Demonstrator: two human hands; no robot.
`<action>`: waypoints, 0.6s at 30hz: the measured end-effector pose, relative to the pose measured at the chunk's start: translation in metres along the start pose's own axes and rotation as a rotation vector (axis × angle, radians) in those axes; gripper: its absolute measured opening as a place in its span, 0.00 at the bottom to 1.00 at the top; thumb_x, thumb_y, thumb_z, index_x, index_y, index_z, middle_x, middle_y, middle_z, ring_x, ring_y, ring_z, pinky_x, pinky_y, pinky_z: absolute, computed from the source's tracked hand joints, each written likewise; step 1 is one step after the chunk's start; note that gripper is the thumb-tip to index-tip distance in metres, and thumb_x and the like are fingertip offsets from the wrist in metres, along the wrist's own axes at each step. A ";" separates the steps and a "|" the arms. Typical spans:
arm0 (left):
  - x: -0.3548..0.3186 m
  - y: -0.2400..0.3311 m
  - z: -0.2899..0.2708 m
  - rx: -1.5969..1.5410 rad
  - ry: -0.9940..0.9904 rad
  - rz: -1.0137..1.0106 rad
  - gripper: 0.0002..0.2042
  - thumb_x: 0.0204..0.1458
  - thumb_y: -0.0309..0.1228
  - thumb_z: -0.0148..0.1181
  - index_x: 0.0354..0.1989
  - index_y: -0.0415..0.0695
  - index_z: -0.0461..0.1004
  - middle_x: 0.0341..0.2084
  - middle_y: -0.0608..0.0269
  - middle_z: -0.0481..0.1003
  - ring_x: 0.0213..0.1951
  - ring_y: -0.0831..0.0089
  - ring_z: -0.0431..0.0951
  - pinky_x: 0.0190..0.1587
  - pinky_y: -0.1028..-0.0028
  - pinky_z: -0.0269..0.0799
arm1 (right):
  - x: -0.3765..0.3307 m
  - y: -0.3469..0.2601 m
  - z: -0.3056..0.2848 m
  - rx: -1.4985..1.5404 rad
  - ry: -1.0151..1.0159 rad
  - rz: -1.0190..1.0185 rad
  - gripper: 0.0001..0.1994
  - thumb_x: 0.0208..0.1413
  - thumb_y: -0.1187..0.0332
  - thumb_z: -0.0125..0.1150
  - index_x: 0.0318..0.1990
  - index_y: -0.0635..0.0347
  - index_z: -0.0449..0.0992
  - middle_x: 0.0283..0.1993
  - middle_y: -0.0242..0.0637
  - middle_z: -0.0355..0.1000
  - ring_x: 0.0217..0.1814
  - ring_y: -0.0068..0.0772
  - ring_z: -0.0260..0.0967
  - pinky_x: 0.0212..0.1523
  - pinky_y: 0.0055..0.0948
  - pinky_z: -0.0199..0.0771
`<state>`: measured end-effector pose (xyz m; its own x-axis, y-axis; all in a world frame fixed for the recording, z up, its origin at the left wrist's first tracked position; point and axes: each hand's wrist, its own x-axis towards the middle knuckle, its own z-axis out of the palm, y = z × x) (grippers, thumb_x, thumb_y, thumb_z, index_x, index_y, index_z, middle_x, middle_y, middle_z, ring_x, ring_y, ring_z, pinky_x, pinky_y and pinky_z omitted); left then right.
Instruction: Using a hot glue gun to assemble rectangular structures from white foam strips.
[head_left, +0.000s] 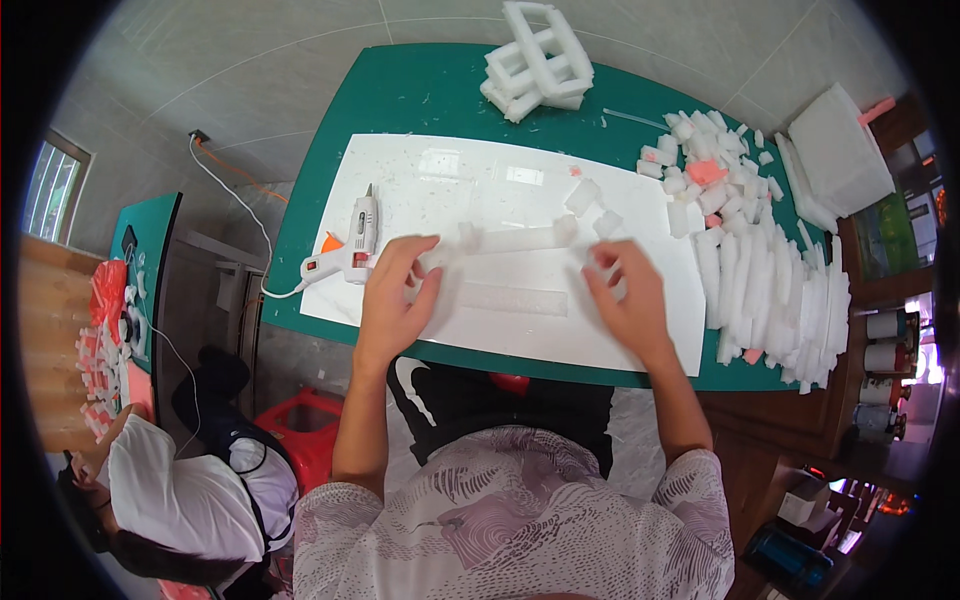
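Note:
Both of my hands hover over the white board [400, 190] with nothing in them. My left hand [398, 295] has thumb and fingers parted, beside a flat white foam strip [515, 299]. On the other side, my right hand [630, 298] is curved with its fingers apart. Between and beyond them lies another foam strip [518, 239] with a small foam block [467, 235] at its left end and a second block [566, 230] at its right end. A white glue gun [364, 235] with an orange nozzle guard rests just beyond my left hand.
A foam lattice frame [540, 65] stands at the green table's [420, 80] far edge. Foam pieces [715, 150], some pink, and long foam strips [770, 290] are heaped at right. The glue gun's cord [268, 255] runs off left, where another person [180, 490] sits at a second table.

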<state>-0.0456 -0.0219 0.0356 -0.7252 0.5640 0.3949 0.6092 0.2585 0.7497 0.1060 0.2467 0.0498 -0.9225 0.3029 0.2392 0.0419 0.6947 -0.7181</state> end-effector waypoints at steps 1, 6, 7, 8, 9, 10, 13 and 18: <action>-0.009 -0.006 -0.002 -0.002 0.047 -0.012 0.18 0.52 0.18 0.60 0.53 0.39 0.74 0.44 0.57 0.76 0.33 0.71 0.73 0.36 0.75 0.70 | -0.009 0.002 0.005 -0.011 -0.073 -0.011 0.17 0.55 0.71 0.67 0.52 0.60 0.74 0.54 0.45 0.73 0.52 0.42 0.74 0.46 0.35 0.77; -0.028 -0.007 -0.004 0.005 0.118 -0.051 0.12 0.54 0.18 0.59 0.47 0.38 0.77 0.32 0.61 0.76 0.28 0.74 0.71 0.33 0.75 0.68 | -0.021 0.006 0.026 -0.124 -0.132 -0.381 0.16 0.53 0.72 0.69 0.50 0.60 0.76 0.51 0.40 0.75 0.46 0.43 0.73 0.46 0.32 0.77; -0.030 -0.008 -0.004 0.012 0.125 -0.057 0.12 0.54 0.18 0.59 0.47 0.38 0.77 0.32 0.61 0.76 0.28 0.74 0.71 0.33 0.75 0.68 | -0.023 0.006 0.025 -0.011 -0.185 -0.243 0.14 0.56 0.71 0.67 0.49 0.60 0.76 0.49 0.41 0.76 0.48 0.44 0.74 0.48 0.34 0.77; -0.031 -0.009 -0.003 0.002 0.095 -0.064 0.12 0.54 0.18 0.59 0.48 0.38 0.77 0.35 0.60 0.77 0.29 0.75 0.72 0.34 0.76 0.68 | -0.024 0.006 0.024 0.099 -0.238 -0.103 0.12 0.58 0.71 0.66 0.48 0.61 0.77 0.48 0.42 0.76 0.50 0.45 0.74 0.50 0.36 0.76; -0.031 -0.010 -0.002 -0.008 0.066 -0.067 0.13 0.55 0.18 0.59 0.49 0.37 0.76 0.37 0.60 0.77 0.30 0.75 0.73 0.34 0.76 0.69 | -0.023 0.005 0.021 0.103 -0.241 -0.111 0.12 0.58 0.71 0.66 0.48 0.61 0.77 0.48 0.42 0.76 0.50 0.45 0.74 0.50 0.36 0.76; -0.032 -0.010 0.000 -0.002 0.072 -0.068 0.13 0.55 0.18 0.59 0.49 0.37 0.76 0.37 0.60 0.77 0.30 0.75 0.73 0.34 0.76 0.69 | -0.023 0.005 0.016 0.272 -0.302 0.050 0.11 0.61 0.71 0.63 0.50 0.62 0.77 0.45 0.41 0.77 0.48 0.39 0.75 0.48 0.33 0.76; -0.033 -0.002 0.011 -0.523 -0.071 -0.223 0.22 0.56 0.19 0.59 0.61 0.36 0.68 0.53 0.56 0.73 0.39 0.78 0.76 0.41 0.79 0.73 | -0.022 0.014 0.017 0.624 -0.386 0.237 0.11 0.66 0.71 0.57 0.51 0.66 0.76 0.42 0.39 0.78 0.43 0.30 0.75 0.43 0.28 0.76; -0.026 0.020 0.025 -0.711 -0.081 -0.378 0.27 0.56 0.17 0.62 0.64 0.36 0.63 0.50 0.56 0.74 0.41 0.78 0.78 0.41 0.78 0.74 | -0.021 0.010 0.019 0.935 -0.494 0.392 0.13 0.70 0.69 0.50 0.52 0.69 0.75 0.43 0.40 0.78 0.41 0.28 0.76 0.40 0.26 0.75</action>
<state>-0.0073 -0.0120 0.0271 -0.7992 0.6004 0.0283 -0.0414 -0.1021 0.9939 0.1181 0.2345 0.0254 -0.9682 -0.0433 -0.2462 0.2497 -0.2161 -0.9439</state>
